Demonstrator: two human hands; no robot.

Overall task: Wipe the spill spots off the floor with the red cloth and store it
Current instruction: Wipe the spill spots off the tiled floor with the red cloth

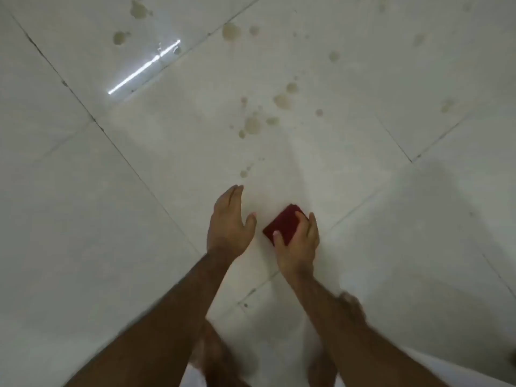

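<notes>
My right hand grips a folded red cloth held above the white tiled floor. My left hand hangs beside it, fingers apart and empty, a short gap from the cloth. Brownish spill spots lie on the tiles ahead: a cluster straight in front, a small spot nearest my hands, larger ones farther off and more at the far left.
Dark grout lines cross the tiles diagonally. A bright light reflection streaks the floor at upper left. My bare feet show blurred below my forearms.
</notes>
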